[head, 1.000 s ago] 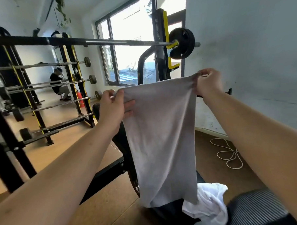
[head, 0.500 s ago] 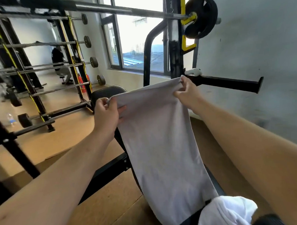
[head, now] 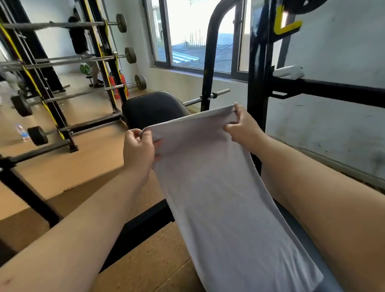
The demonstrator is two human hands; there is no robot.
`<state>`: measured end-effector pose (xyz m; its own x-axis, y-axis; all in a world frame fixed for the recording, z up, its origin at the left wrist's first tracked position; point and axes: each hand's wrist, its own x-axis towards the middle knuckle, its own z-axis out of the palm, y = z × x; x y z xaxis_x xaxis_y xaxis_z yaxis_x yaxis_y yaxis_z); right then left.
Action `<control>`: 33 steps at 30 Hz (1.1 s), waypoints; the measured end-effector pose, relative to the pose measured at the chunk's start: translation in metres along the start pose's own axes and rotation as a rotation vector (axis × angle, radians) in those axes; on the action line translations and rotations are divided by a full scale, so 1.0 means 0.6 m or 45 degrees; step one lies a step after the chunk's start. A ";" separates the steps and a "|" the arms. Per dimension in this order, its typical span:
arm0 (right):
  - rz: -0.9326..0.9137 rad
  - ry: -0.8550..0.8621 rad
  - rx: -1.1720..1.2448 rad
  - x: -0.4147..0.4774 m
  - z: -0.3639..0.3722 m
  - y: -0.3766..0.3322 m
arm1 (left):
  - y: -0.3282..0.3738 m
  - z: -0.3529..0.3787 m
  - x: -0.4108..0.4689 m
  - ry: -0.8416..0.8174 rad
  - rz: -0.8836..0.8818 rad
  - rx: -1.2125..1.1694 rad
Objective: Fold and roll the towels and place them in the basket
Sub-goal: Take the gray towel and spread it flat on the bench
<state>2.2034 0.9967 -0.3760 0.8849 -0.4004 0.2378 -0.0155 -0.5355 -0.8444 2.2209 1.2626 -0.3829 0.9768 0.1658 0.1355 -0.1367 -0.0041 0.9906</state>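
Left hand (head: 138,148) and right hand (head: 244,126) pinch a pale grey cloth towel (head: 222,199) over the black padded bench (head: 152,108); tan wooden floor (head: 95,170) below.

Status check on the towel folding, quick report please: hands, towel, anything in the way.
Left hand and right hand each pinch a top corner. Grey towel stretched out over the black bench, not yet rolled. Basket out of view. Nothing blocking.

Your towel (head: 222,188) runs off the bottom edge, so its lower end is out of sight. It covers most of the bench (head: 154,107) beneath. Your forearms are cut by the frame's edges. The person (head: 78,36) far back is too blurred to make out.
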 end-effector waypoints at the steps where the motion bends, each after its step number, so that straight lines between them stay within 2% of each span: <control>1: 0.017 -0.003 0.000 0.013 0.009 0.004 | -0.007 0.002 0.010 0.006 0.004 0.014; 5: 0.023 -0.028 -0.017 0.069 0.051 0.018 | -0.038 0.006 0.061 0.032 0.012 0.084; 10: -0.017 -0.036 -0.125 0.140 0.109 0.034 | -0.053 -0.001 0.136 0.173 0.023 0.298; 13: 0.027 0.045 -0.216 0.166 0.136 0.044 | -0.058 -0.009 0.167 0.197 -0.047 0.344; 19: 0.091 0.286 -0.133 0.206 0.168 0.045 | -0.081 -0.029 0.211 0.178 -0.071 0.332; 22: 0.188 0.328 0.107 0.226 0.174 0.029 | -0.085 -0.032 0.221 0.151 -0.135 0.178; 26: 0.276 0.206 0.586 0.250 0.191 0.013 | -0.081 -0.034 0.230 0.168 -0.148 0.047; 30: 0.140 0.098 0.436 0.266 0.213 0.017 | -0.080 -0.040 0.243 0.245 -0.003 0.305; 33: 0.052 -0.129 0.267 0.248 0.221 0.014 | -0.089 -0.045 0.253 0.273 -0.008 0.425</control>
<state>2.3968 1.0310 -0.4117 0.9280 -0.3359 0.1610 0.0358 -0.3498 -0.9362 2.3722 1.3146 -0.4158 0.9159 0.3691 0.1576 -0.0352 -0.3172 0.9477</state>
